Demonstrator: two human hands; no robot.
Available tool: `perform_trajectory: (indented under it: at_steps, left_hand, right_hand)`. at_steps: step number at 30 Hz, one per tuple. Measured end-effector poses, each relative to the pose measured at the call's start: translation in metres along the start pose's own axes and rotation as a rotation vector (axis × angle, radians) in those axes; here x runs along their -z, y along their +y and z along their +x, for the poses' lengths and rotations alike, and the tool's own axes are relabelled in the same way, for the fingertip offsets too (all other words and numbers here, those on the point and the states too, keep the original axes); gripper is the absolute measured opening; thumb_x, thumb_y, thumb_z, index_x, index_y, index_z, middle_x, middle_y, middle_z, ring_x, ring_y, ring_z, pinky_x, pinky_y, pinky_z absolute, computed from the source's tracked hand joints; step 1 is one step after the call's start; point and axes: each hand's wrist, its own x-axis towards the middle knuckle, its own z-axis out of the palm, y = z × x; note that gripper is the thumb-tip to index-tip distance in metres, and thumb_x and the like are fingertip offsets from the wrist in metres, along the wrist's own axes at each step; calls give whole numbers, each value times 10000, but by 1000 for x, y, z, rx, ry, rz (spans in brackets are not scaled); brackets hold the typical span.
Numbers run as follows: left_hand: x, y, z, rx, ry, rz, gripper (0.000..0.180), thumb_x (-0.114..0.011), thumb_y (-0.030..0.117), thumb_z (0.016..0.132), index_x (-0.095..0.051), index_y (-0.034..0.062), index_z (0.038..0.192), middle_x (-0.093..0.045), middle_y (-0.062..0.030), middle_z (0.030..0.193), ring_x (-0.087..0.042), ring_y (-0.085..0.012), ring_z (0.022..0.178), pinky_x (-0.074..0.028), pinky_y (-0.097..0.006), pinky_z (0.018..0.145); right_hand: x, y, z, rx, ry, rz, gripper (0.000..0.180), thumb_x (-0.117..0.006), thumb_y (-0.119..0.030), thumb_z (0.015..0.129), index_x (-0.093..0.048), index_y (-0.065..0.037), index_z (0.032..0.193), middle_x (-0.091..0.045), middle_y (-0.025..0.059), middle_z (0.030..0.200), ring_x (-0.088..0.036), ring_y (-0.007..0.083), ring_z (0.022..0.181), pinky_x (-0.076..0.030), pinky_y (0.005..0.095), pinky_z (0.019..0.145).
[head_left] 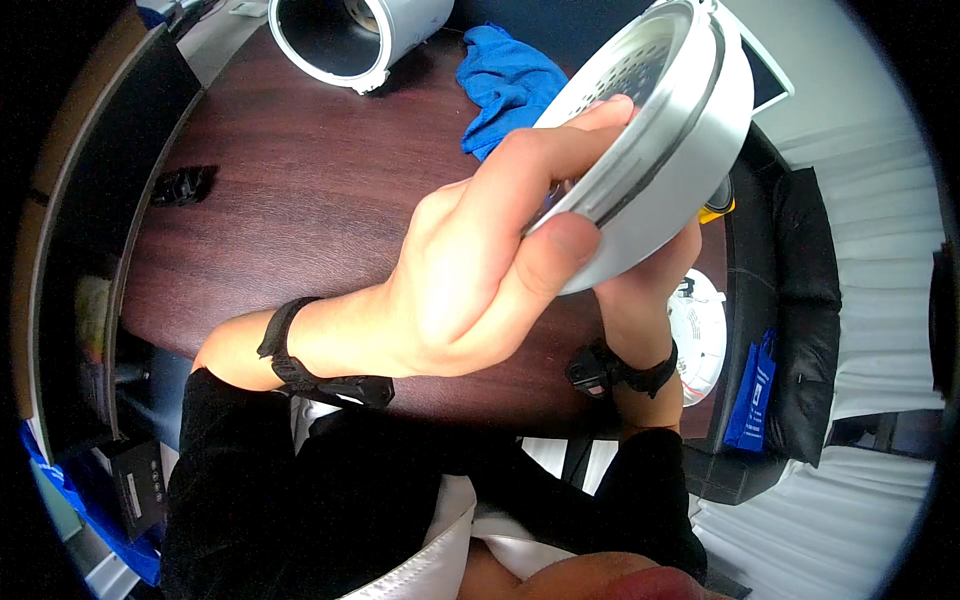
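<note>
Both hands hold a round white plastic lid with perforated metal inner plate (665,110) up above the dark brown wooden table (300,200); left hand (480,260) clamps its rim, thumb under, fingers over; right hand (645,285) grips underneath, mostly hidden; blue cloth (505,80) and white cylindrical appliance body (345,35) lie on table behind
</note>
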Motion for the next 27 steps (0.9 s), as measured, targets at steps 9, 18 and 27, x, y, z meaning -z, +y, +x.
perform_trajectory:
  at_steps: [9,18,27]
  left_hand:
    - [-20,3,5,-171,-153,241,579,-759,207,709,-510,-58,1160,-372,-321,1341,-360,-446,1274,-326,-491,1017]
    - [-26,1,0,-275,-64,586,424,-682,162,669,-624,69,1079,-530,-262,1214,-488,-420,1172,-407,-536,924]
    - [-34,4,-10,-260,-87,551,478,-683,247,656,-621,128,1114,-558,-209,1185,-547,-410,1074,-410,-549,884]
  right_hand:
    - [13,6,-6,-25,20,-12,464,-362,-381,971,-416,-42,1284,-529,109,1196,-539,216,1090,-441,357,930]
    - [21,8,-15,-29,50,-54,462,-366,-384,970,-422,-45,1278,-534,106,1186,-544,214,1082,-446,356,923]
    - [38,2,-31,-45,59,-89,460,-369,-388,969,-428,-47,1272,-539,103,1176,-548,212,1074,-450,354,916]
